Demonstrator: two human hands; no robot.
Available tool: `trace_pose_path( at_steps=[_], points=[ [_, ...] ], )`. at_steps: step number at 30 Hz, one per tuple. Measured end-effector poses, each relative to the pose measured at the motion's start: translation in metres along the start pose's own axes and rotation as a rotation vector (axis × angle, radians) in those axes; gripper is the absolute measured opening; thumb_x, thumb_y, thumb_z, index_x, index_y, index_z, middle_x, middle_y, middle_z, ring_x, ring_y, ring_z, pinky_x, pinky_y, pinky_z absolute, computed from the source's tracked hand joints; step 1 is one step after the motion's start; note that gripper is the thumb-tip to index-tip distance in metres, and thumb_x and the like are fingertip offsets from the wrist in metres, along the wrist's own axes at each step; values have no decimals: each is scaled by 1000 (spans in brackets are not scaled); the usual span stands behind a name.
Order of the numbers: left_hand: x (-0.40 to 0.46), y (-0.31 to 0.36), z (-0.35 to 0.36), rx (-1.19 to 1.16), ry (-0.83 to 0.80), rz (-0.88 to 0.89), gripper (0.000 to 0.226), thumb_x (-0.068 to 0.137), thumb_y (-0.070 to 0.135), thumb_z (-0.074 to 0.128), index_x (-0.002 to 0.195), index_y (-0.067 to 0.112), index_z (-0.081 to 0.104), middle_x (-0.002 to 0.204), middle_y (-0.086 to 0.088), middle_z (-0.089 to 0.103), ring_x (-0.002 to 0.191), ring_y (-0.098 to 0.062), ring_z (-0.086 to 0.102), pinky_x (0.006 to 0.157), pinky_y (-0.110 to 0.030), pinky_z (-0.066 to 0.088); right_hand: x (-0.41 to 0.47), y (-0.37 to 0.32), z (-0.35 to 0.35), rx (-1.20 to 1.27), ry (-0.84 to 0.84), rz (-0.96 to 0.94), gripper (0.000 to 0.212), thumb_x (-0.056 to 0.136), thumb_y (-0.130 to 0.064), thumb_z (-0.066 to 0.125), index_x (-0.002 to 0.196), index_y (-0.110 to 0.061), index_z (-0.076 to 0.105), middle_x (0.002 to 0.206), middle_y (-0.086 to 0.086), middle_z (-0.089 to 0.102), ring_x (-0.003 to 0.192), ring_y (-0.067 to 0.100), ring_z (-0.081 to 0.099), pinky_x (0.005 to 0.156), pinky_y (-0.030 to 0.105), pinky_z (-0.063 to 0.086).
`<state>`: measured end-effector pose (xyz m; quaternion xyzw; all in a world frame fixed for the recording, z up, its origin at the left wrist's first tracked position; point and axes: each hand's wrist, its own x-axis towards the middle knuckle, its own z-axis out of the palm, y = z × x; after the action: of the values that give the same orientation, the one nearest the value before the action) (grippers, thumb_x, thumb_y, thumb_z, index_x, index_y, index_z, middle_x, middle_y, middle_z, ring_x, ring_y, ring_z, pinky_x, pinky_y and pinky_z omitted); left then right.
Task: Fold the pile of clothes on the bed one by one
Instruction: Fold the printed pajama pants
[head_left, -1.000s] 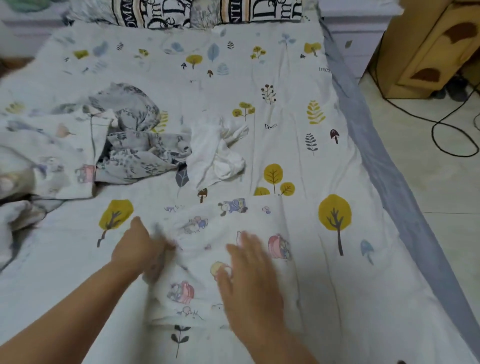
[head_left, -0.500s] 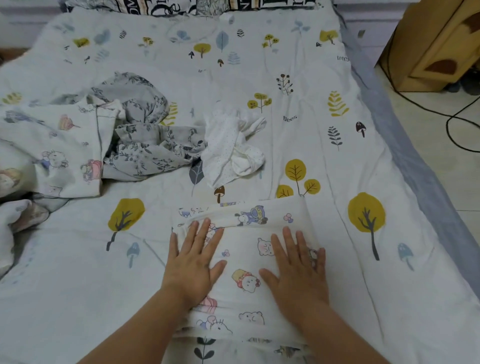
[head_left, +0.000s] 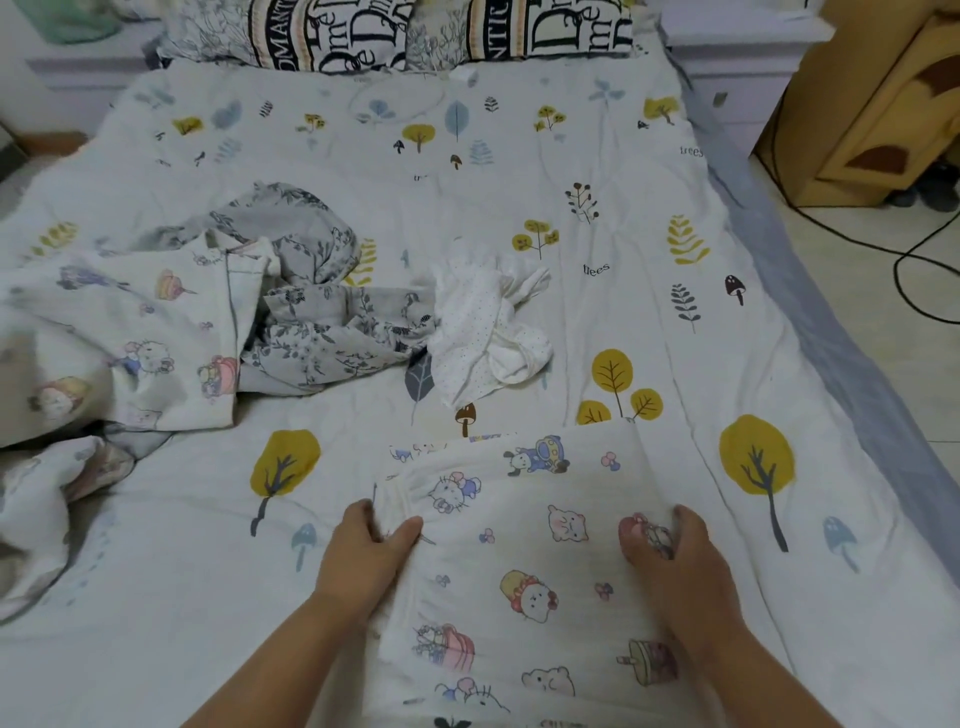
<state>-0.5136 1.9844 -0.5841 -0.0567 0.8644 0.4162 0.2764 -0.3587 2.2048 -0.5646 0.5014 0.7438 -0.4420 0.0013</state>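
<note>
White cartoon-print garment (head_left: 524, 551), part-folded on the bedsheet (head_left: 675, 332) nearest the camera, pinched at its side edges by left hand (head_left: 363, 558) and right hand (head_left: 675, 561). Could slump or skew if lifted unevenly; soft layers likely to slide apart. Unfolded pile (head_left: 311, 317) waiting behind, well apart

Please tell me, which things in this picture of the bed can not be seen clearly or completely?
- Cartoon-print garment, head view: its near end is cut off by the bottom edge.
- Left hand and right hand: fingertips are tucked under the garment's side edges.
- Grey leaf-print cloth: partly covered by another cartoon-print piece, so its kind is unclear.
- Pillows: cut off by the top edge.
</note>
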Motion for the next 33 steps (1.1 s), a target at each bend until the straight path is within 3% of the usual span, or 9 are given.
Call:
trace_pose_path(
  at_steps=[1,3,7,10,13,17,22,29,33],
  points=[
    [0,2,-1,-49,-55,-29,59,77,41,71,122,12,45,114,-1,55,103,-23,55,87,-31,43,3,0,0,27,-30,32,42,84,-35,66,113,-10,48,100,2,60,84,17,54,73,30,40],
    [0,3,-2,-114,-134,-54,62,77,25,75,127,13,41,116,-2,57,103,-22,57,91,-36,47,6,0,1,43,-78,80,37,76,-31,74,98,-7,57,91,4,64,77,17,59,66,30,46],
    [-9,10,-10,-153,-199,-17,51,75,17,75,117,17,46,109,-2,61,100,-22,60,91,-42,50,0,-12,-2,104,-97,46,25,74,-17,75,92,-13,58,87,4,65,80,23,62,73,38,53],
    [-22,21,-20,-169,-205,59,41,81,9,68,115,18,47,110,-3,62,98,-18,61,87,-37,51,-14,-30,-8,126,-76,-39,17,77,-12,70,87,-14,56,83,3,64,75,20,60,62,30,47],
    [-40,39,-39,-167,-190,112,39,83,8,65,115,20,47,107,3,61,96,-12,60,77,-26,49,-32,-49,-18,160,-62,-98,15,78,-11,69,85,-14,56,80,2,63,73,19,60,58,28,45],
    [-70,64,-78,-205,-168,134,37,82,11,68,111,26,51,106,3,64,96,-14,62,84,-33,51,-61,-81,-36,225,-69,-132,15,78,-9,69,85,-14,57,79,4,64,72,20,61,60,30,47],
    [-118,97,-131,-253,-93,173,33,82,8,66,96,33,49,103,5,62,91,-11,60,69,-23,47,-101,-137,-67,262,-125,-191,16,78,-9,69,86,-16,56,82,4,64,75,20,61,62,29,46],
    [-193,144,-203,-363,35,178,32,82,10,68,90,33,48,99,5,62,89,-14,61,69,-27,48,-155,-219,-119,252,-222,-321,16,77,-7,68,87,-10,56,82,9,63,68,20,58,57,26,43],
    [-235,164,-238,-403,98,186,37,81,9,69,109,27,52,104,2,64,93,-16,62,74,-29,51,-182,-260,-143,243,-277,-413,16,76,-7,69,87,-11,58,85,10,66,73,23,62,59,27,45]
  ],
)
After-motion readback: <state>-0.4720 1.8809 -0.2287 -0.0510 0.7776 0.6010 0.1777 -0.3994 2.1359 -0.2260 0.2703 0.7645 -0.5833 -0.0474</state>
